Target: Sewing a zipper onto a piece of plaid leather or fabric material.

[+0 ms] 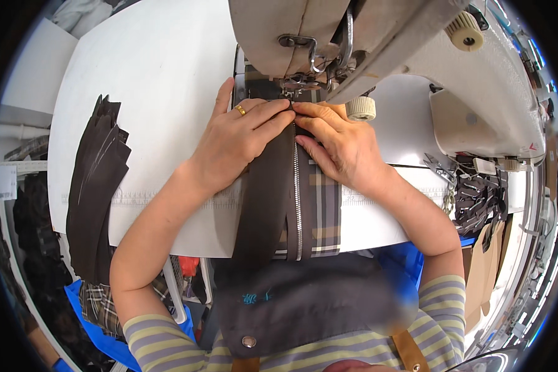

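A metal-toothed zipper [298, 204] on dark tape runs from under the sewing machine's presser foot [291, 94] toward my body. Along its left side hangs a wide dark fabric strip [258, 217]. Plaid fabric [326, 214] in black, tan and grey lies beneath them. My left hand [239, 139], a gold ring on one finger, presses the strip with closed fingertips just before the foot; its little finger sticks out and its thumb is hidden. My right hand [347, 146] closes its fingers and thumb on the zipper's right edge, fingertips close to the left ones.
The sewing machine's head [291, 37] overhangs my hands, and its arm [477, 80] stretches right. A stack of dark fabric pieces [99, 180] overhangs the white table [149, 74] at left. Bundled zippers [480, 198] hang at right. A ruler strip [149, 197] crosses the tabletop.
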`<act>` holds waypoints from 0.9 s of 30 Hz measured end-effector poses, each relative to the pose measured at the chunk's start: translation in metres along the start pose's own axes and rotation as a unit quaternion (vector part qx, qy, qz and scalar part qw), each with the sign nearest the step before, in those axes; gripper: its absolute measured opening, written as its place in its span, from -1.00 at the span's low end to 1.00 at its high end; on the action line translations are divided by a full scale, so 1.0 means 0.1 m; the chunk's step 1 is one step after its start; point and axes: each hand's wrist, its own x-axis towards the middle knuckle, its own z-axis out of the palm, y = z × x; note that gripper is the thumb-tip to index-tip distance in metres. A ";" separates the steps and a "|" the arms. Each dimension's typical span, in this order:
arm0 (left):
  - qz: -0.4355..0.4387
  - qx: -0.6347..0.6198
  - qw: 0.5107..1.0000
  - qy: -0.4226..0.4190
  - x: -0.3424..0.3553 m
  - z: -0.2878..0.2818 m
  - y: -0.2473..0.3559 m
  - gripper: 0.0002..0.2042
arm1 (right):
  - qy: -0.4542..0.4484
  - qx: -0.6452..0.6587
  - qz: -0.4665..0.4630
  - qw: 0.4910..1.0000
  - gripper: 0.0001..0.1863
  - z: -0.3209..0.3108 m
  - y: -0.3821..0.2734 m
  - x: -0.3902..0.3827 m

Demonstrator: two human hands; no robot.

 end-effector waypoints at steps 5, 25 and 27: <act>-0.017 -0.007 1.000 0.011 -0.01 0.00 0.00 -0.73 | 0.011 0.015 0.005 1.000 -0.77 0.02 0.00 -0.01; -0.038 -0.050 0.998 0.006 0.02 -0.01 -0.04 -0.72 | -0.032 -0.001 0.010 0.999 -0.76 -0.05 0.01 0.00; -0.043 -0.062 0.997 0.001 0.01 -0.01 -0.04 -0.72 | -0.032 0.000 0.007 0.999 -0.76 -0.05 0.01 0.00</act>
